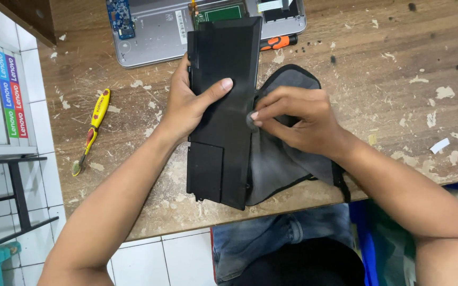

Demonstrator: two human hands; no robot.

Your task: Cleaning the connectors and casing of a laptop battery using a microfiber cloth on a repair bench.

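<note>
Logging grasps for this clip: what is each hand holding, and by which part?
Left hand grips the black flat panel by its left long edge, thumb across its face. Right hand pinches a fold of grey cloth against the panel's right edge.

You hold a black slab (222,114) of matt, smooth plastic, faintly sheened along its length. At its three o'clock lies a grey cloth (276,164), soft and matt, with a darker stitched edge. The table (388,79) under you is bare wood, rough and scarred with pale flecks (paint or paper, hard to tell). At twelve o'clock sits a brushed silver metal shell (152,37); at nine o'clock a glossy yellow plastic toothbrush (94,127).
</note>
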